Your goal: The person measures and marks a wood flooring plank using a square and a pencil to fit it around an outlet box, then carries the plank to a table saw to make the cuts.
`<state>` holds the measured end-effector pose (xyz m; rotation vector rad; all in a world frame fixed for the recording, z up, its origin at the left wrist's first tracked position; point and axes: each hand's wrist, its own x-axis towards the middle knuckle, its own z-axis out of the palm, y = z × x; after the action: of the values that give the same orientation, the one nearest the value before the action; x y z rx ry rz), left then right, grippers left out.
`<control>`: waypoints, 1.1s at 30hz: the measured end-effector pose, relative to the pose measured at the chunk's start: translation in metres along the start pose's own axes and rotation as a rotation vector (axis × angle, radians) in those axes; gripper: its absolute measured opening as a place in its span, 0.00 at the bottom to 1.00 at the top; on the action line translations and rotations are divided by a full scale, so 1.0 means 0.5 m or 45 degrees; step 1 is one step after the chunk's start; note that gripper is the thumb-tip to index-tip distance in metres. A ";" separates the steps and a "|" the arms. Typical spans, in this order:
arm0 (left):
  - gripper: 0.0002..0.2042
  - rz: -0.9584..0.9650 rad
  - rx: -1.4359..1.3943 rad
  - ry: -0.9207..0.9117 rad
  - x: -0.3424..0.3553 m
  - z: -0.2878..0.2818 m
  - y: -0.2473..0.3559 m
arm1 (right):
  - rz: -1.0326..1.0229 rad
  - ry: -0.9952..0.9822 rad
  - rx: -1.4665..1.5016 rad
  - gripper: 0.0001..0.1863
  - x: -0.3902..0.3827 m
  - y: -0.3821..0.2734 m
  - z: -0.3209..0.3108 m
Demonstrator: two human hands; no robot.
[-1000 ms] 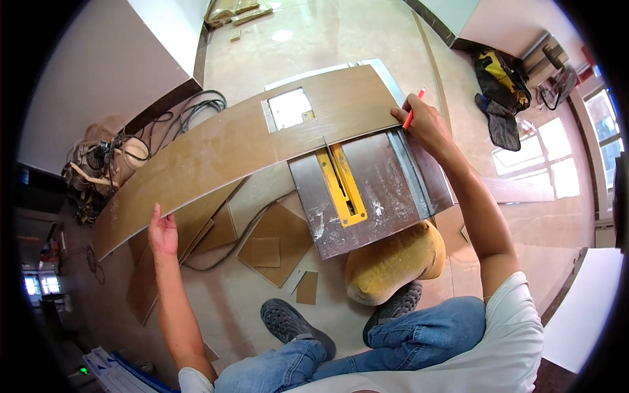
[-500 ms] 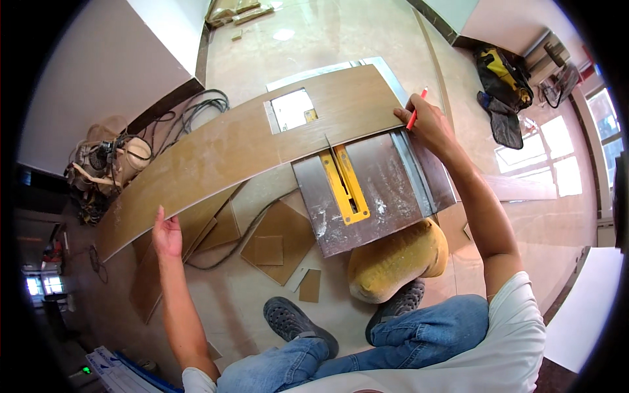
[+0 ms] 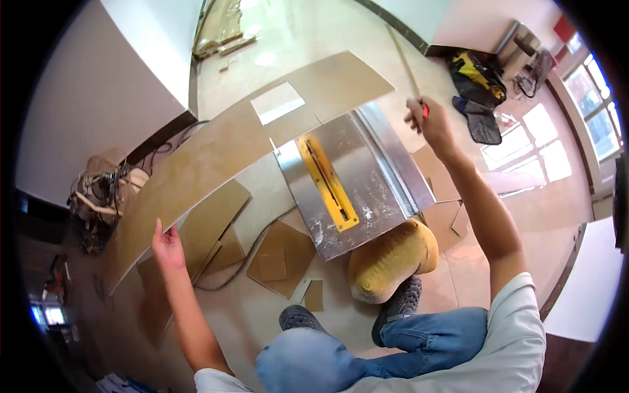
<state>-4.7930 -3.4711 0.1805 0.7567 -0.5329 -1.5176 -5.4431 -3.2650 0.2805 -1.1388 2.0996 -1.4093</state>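
Panel: a long tan panel (image 3: pixel 203 154) slants across the far side of the saw, its right part reaching over the far end of the metal desk (image 3: pixel 386 187); whether it rests there or hangs just above, I can't tell.
Cut so far: a square opening (image 3: pixel 278 103) goes right through it, and a short slit (image 3: pixel 318 119) shows at the near edge, just beside the opening.
Uncut so far: the strip between opening and near edge is in place, and the panel is one piece; how deep the slit runs I can't make out.
Left grip: the left hand (image 3: pixel 169 250) is palm up at the panel's near edge, fingers loosely bent; I can't tell whether it pinches or merely supports.
Right grip: the right hand (image 3: pixel 434 124) has its fingers closed about a red pencil (image 3: pixel 425 111), apart from the panel's right corner.
Desk top: scuffed grey metal with whitish smears, a slotted yellow insert (image 3: pixel 329 190) along it; a dusty yellow sack (image 3: pixel 390 262) sits at its near edge.
Floor: glossy pale tiles (image 3: pixel 367 39), with board offcuts (image 3: pixel 295 252) and a dark cable (image 3: pixel 263 228) left of the saw.
Room: a white wall (image 3: pixel 98 78) at left with a machine (image 3: pixel 98 196) beside it; a black-and-yellow tool bag (image 3: pixel 477 75) and bright windows (image 3: pixel 588 95) at right.
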 end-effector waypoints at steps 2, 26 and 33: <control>0.13 0.007 -0.089 -0.036 -0.022 0.038 -0.003 | 0.141 -0.052 -0.214 0.21 -0.050 0.028 -0.049; 0.14 0.258 -0.438 0.059 -0.631 0.691 -0.085 | 0.355 -1.124 -0.744 0.35 -0.177 0.113 -0.052; 0.08 0.383 -0.512 0.094 -0.819 0.800 -0.144 | 0.452 -1.179 -0.346 0.29 -0.194 0.168 -0.069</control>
<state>-5.1400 -3.1020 0.4569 0.3978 -0.2579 -1.2562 -5.4427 -3.1538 0.2081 -1.1268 1.6781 -0.3077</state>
